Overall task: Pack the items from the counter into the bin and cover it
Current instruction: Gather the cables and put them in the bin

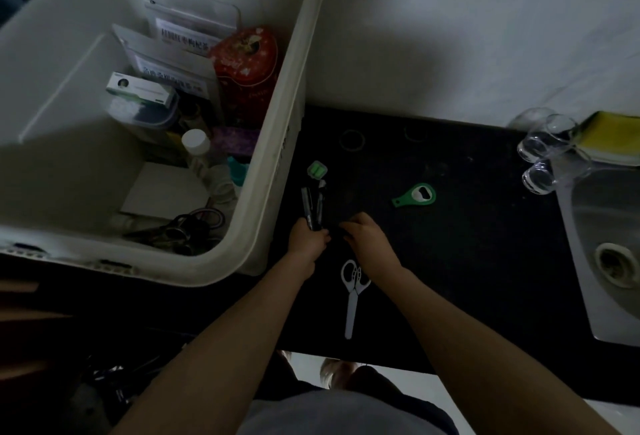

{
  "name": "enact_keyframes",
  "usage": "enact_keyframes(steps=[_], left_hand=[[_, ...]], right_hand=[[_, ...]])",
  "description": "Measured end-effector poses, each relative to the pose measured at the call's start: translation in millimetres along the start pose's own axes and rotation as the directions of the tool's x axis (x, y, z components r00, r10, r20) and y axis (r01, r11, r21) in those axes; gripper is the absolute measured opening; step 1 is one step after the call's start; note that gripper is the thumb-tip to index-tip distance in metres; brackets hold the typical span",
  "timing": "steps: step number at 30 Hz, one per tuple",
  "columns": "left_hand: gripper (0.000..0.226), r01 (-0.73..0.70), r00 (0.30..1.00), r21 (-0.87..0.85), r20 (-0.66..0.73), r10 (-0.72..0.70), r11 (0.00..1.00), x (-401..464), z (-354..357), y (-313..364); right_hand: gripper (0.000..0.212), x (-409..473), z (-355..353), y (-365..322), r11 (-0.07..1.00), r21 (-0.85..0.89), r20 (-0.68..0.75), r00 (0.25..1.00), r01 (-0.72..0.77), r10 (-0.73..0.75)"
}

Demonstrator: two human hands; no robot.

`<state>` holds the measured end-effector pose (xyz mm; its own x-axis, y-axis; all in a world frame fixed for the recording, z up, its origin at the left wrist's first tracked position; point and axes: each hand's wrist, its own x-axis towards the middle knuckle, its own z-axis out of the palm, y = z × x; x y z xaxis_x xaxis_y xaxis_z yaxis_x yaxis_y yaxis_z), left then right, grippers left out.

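A large white bin (263,171) stands on the left of the black counter (467,233), holding a red tin (247,63), boxes, bottles and scissors. My left hand (306,240) grips a bundle of dark pens (313,204) just right of the bin's wall. My right hand (367,240) rests beside it with curled fingers on a small dark thing I cannot make out. On the counter lie a green opener (415,194), white scissors (353,292), a small green item (317,170) and two rubber bands (352,140).
A steel sink (606,254) fills the right edge, with clear glasses (542,160) and a yellow sponge (609,131) behind it. A white wall runs behind the counter. The counter's front edge lies just below my forearms.
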<state>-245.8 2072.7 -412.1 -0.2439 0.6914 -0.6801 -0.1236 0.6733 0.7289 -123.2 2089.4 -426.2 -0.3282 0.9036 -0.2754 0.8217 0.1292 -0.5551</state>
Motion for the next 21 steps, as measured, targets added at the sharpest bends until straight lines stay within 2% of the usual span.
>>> enact_keyframes(steps=[2,4,6,7,9,11,15,21], left_hand=[[0.025,0.0,1.0,-0.025,0.001,0.0,1.0,1,-1,0],[0.024,0.003,1.0,-0.035,-0.01,-0.003,0.999,1,-1,-2],[0.022,0.004,1.0,-0.026,-0.024,-0.004,1.0,0,-3,-5],[0.02,0.0,0.999,-0.015,-0.033,-0.001,1.0,0,-3,-6],[0.019,-0.003,0.999,0.0,-0.048,0.002,1.0,3,-6,-8],[0.02,0.011,0.998,0.001,-0.058,-0.011,1.0,6,-7,-10],[0.03,0.013,1.0,0.025,-0.029,-0.012,1.0,8,-8,-11],[0.031,0.025,0.999,-0.022,0.027,-0.025,0.999,4,-7,-5]], right_hand=[[0.031,-3,-1,-4,0.993,0.106,-0.068,0.996,-0.045,0.052],[0.035,-6,-7,-5,0.99,0.142,-0.126,0.992,-0.011,0.029],[0.047,-9,-7,1,0.995,-0.09,-0.134,0.989,0.053,-0.065],[0.055,-11,-8,5,0.983,-0.183,-0.093,0.995,0.027,-0.045],[0.065,-18,-12,10,0.961,-0.264,-0.017,0.997,-0.079,0.078],[0.06,-24,-14,15,0.946,-0.294,-0.004,0.99,-0.135,0.14],[0.035,-23,-16,16,0.958,-0.24,-0.053,0.987,-0.16,0.152],[0.022,-10,-7,0,0.952,-0.221,0.007,0.975,-0.213,0.22]])
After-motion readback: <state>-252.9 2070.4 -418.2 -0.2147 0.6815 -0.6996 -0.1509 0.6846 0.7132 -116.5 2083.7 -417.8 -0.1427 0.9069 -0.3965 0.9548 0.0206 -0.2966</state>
